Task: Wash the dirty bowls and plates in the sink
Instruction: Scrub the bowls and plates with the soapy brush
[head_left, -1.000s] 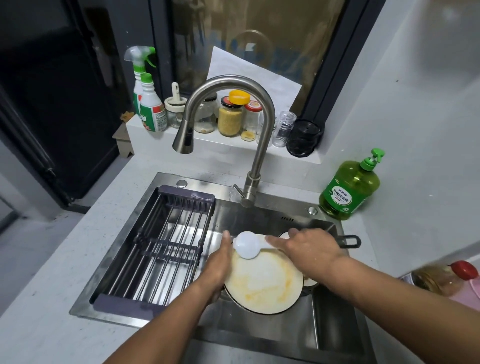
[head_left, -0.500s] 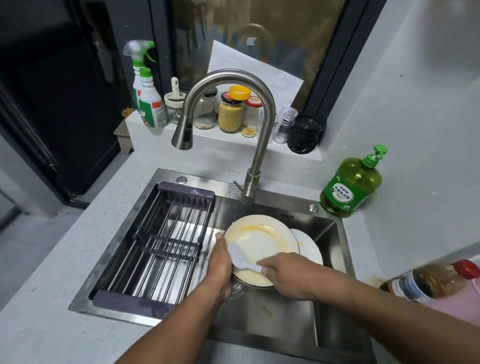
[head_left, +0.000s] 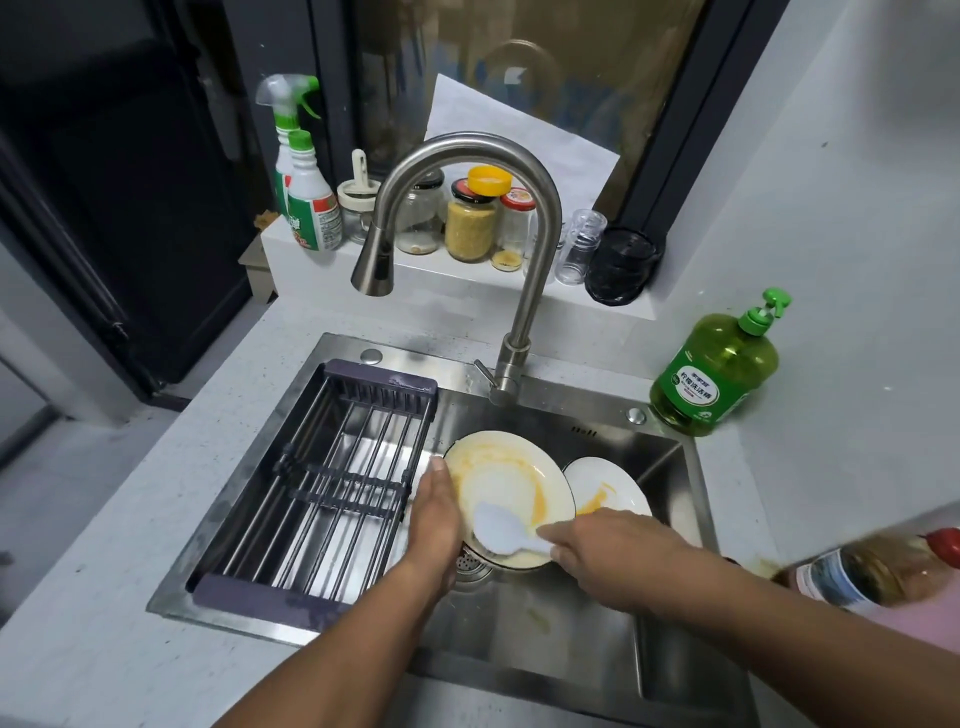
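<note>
A white plate (head_left: 498, 475) smeared with yellow sauce stands tilted in the steel sink (head_left: 665, 457). My left hand (head_left: 436, 512) grips its left rim. My right hand (head_left: 613, 556) holds the handle of a white spoon (head_left: 501, 530) whose bowl lies against the plate's lower face. A second white dish (head_left: 605, 488) with a yellow streak leans behind and to the right, partly hidden by the plate and my right hand. The drain strainer (head_left: 470, 564) shows just under the plate.
A dark drying rack (head_left: 337, 478) spans the sink's left half. The curved faucet (head_left: 519, 291) rises behind the plates, with no water running. A green dish soap bottle (head_left: 717, 369) stands at the right. Jars and spray bottles line the sill. A bottle (head_left: 862, 569) lies on the right counter.
The plate went from lying face-up and low to standing tilted toward the faucet. The spoon moved from the plate's top edge down to its lower part.
</note>
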